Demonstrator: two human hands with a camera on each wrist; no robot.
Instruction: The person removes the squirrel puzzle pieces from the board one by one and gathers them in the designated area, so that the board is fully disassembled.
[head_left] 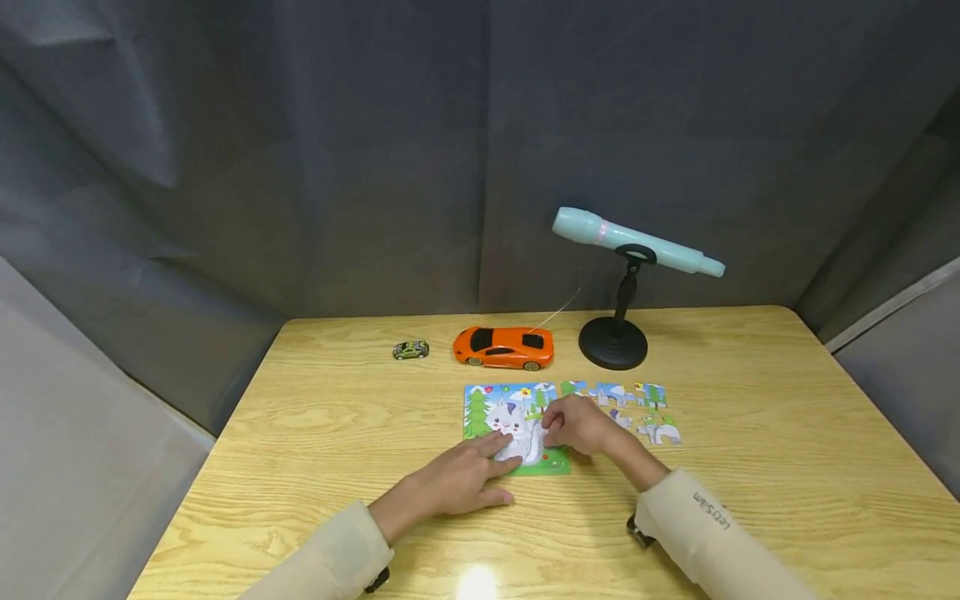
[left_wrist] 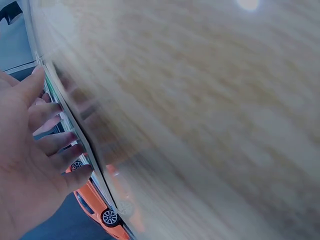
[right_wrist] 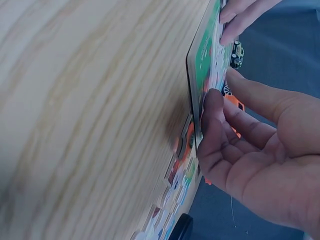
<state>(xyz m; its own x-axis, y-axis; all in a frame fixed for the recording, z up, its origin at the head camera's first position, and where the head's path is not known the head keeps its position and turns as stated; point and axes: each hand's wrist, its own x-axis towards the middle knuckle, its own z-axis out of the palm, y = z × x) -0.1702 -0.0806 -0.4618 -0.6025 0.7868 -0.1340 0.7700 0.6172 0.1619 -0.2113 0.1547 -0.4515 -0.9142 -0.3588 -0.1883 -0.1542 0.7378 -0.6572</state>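
Note:
A jigsaw puzzle board [head_left: 476, 408] shows a white kitten with a bushy tail among green trees. My left hand [head_left: 467, 477] lies over its lower left, fingers extended onto the picture and thumb near the front edge. In the left wrist view the fingers [left_wrist: 65, 140] are spread along the board. My right hand [head_left: 581, 423] is at the board's right side, its fingers bent with the tips at the picture. The right wrist view shows the thumb and curled index finger [right_wrist: 214, 102] close to the board's surface; I cannot tell whether they pinch a piece.
Several loose puzzle pieces [head_left: 660, 430] lie right of the board. Behind it stand an orange toy car [head_left: 504, 347] with a thin wire and a small green toy car [head_left: 410, 350]. A light blue microphone [head_left: 660, 250] rests on a black stand [head_left: 613, 342]. Dark cloth [head_left: 390, 167] hangs behind the table.

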